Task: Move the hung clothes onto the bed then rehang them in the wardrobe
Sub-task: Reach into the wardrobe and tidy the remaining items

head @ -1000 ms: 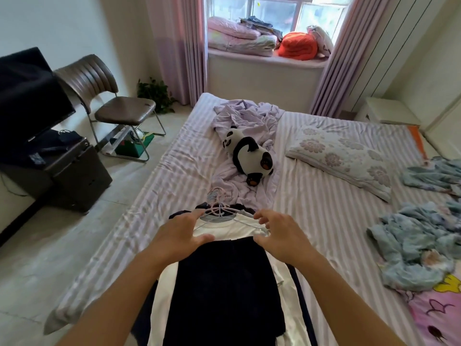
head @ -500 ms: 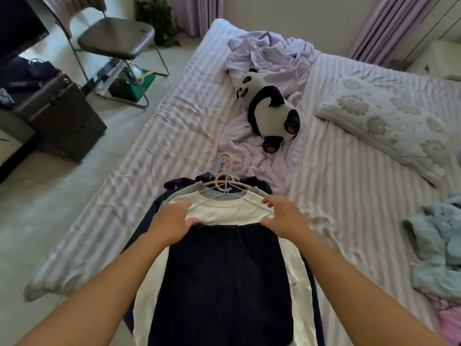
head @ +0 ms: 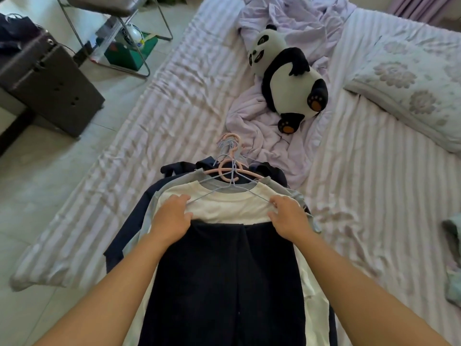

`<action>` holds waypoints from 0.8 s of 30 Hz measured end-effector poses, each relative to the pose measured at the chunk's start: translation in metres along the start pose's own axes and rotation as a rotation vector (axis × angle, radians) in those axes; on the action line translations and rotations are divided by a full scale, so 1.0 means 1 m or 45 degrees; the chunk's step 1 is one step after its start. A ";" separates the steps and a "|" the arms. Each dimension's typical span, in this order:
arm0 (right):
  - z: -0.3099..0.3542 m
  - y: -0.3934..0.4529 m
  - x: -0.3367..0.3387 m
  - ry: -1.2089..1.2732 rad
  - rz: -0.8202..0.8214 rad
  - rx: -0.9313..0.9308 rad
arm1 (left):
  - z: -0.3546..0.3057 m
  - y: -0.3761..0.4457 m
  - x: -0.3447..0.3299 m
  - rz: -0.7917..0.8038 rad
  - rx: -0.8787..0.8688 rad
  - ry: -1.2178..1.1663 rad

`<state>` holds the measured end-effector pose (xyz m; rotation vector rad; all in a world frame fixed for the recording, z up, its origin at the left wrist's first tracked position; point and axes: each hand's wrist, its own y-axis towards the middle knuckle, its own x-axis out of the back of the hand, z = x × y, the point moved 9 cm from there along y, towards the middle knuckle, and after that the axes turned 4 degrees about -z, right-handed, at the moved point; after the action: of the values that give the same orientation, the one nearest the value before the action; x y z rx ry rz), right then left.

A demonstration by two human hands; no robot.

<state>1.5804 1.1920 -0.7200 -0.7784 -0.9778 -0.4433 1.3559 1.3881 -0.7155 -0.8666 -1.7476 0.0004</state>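
A stack of clothes on hangers lies on the striped bed (head: 189, 101). On top is a dark navy garment (head: 224, 283), under it a white shirt (head: 229, 208), then a grey one and another navy one. The hanger hooks (head: 230, 148), pink and pale blue, bunch together at the far end. My left hand (head: 172, 216) grips the left end of the top wire hanger and the white shirt's shoulder. On the right shoulder, my right hand (head: 289, 216) pinches the hanger's other end.
A panda plush (head: 291, 81) lies on a crumpled lilac sheet (head: 262, 131) just beyond the hooks. A floral pillow (head: 409, 86) is at the right. On the floor at left stand a dark cabinet (head: 52, 81) and a chair over a green box (head: 129, 53).
My head has tilted down and closer to the clothes. Both hands have come down from hovering over the stack and taken hold of the shoulders of the top hanger.
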 end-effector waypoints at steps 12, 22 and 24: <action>0.000 -0.025 0.043 0.422 -0.178 -0.119 | -0.007 -0.023 0.052 -0.166 0.108 -0.287; 0.049 -0.094 0.115 0.656 -0.220 0.117 | -0.015 -0.123 0.116 -0.340 0.108 -0.762; 0.062 -0.113 0.129 0.705 -0.263 0.166 | -0.023 -0.143 0.133 -0.411 0.058 -0.721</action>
<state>1.5365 1.1656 -0.5451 -0.4004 -0.5594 -0.7211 1.2832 1.3470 -0.5371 -0.5696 -2.3945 0.0786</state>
